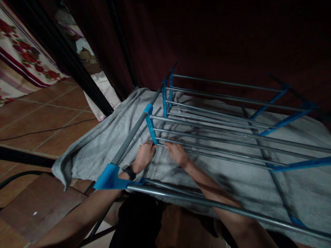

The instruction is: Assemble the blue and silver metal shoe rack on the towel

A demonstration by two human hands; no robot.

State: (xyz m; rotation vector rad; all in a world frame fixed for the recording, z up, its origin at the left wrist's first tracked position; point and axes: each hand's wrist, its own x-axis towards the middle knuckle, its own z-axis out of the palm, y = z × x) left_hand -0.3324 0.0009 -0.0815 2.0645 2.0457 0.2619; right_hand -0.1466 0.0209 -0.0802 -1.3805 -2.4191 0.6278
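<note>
A rack of grey metal tubes and blue plastic brackets lies on a grey blanket. My left hand, with a dark watch on the wrist, is closed at the lower end of a blue bracket. Just to its right, my right hand is closed round the end of a thin metal rod that meets this bracket. Both hands work inside the frame, behind the near tube. A blue corner connector sits above my left forearm. The fingertips are partly hidden.
The grey blanket spreads under the rack. Dark metal posts rise at the left, beside a tiled floor with a thin cable. A dark red curtain hangs behind. Flower-patterned cloth hangs at the far left.
</note>
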